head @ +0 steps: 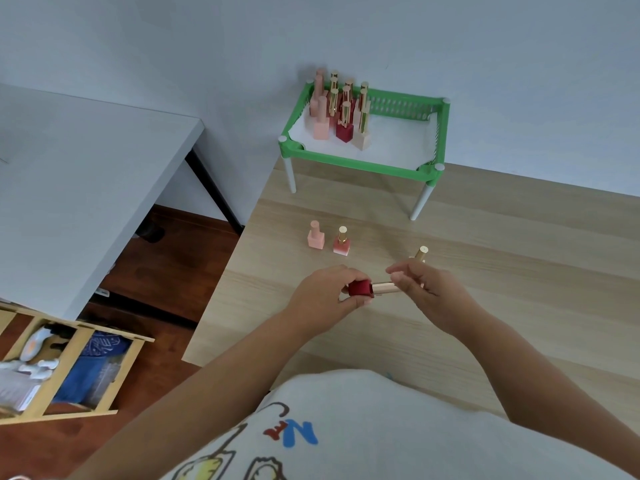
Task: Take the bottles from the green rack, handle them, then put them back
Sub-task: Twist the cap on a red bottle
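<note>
I hold a dark red bottle (360, 288) sideways over the wooden table. My left hand (325, 292) grips its red body. My right hand (426, 289) pinches its gold cap (384, 288). A pink bottle (316, 236) and a red-to-pink bottle with a gold cap (341, 241) stand upright on the table beyond my hands. A third gold-capped bottle (421, 253) peeks out behind my right hand, its body hidden. The green rack (360, 161) stands on white legs at the back by the wall, with several more bottles (343, 112) clustered in its left part.
The light wooden table (502, 271) ends at its left edge near my left forearm. A white desk (86, 185) with a black leg stands to the left over dark wood floor. A wooden shelf (69, 368) with cloth and small items sits at lower left.
</note>
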The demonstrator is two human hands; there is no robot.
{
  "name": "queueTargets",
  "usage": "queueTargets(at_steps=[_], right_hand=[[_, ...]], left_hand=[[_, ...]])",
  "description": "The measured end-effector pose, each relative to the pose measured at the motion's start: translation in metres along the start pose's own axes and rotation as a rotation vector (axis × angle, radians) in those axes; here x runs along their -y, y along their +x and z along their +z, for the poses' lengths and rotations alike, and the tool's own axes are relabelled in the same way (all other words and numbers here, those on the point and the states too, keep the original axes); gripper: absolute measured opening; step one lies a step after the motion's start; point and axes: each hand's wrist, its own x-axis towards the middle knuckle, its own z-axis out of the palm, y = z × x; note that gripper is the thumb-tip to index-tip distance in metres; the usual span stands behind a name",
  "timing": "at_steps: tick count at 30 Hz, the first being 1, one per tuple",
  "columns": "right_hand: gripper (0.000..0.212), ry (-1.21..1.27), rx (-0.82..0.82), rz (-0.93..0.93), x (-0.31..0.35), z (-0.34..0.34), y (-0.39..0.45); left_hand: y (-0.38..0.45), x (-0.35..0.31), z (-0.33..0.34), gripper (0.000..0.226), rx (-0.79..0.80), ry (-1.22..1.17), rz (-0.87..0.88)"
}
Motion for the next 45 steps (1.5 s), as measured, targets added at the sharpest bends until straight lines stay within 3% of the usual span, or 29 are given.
queueTargets(at_steps=[4,9,19,25,29,31,34,36,39,45], right_hand=[[0.021,-0.124,0.027,-0.064,0.002,-0.002,-0.001],[0.011,-0.204,-0.010,-0.085,0.005,0.003,0.002],[0.027,-0.312,-0.046,-0.032,0.004,0.014,0.011],[0.014,-0.171,-0.024,0.029,0.008,0.016,0.017],[0.020,-0.115,0.024,0.017,0.011,0.013,0.028],[0.019,-0.184,0.037,0.015,0.008,0.014,0.037],[0.021,-0.255,0.041,0.069,0.005,0.013,0.055],[0.022,-0.303,0.035,0.109,0.002,0.013,0.068],[0.023,-0.377,0.055,0.117,-0.001,0.012,0.085],[0.019,-0.509,0.093,0.084,0.000,0.018,0.108]], left_hand=[[0.001,0.002,0.000,0.025,-0.005,-0.002,-0.010],[0.003,0.002,0.002,0.024,-0.031,-0.009,0.016],[0.006,0.002,0.012,0.023,-0.048,-0.010,0.055],[0.007,0.018,0.021,0.021,-0.129,-0.242,-0.092],[0.011,0.029,0.029,0.026,-0.106,-0.323,-0.194],[0.012,0.038,0.033,0.037,-0.061,-0.215,-0.177],[0.005,0.059,0.039,0.061,0.075,0.214,-0.133],[-0.004,0.074,0.046,0.068,0.156,0.375,-0.151],[-0.015,0.088,0.057,0.070,0.218,0.425,-0.179],[-0.016,0.095,0.063,0.070,0.193,0.442,-0.188]])
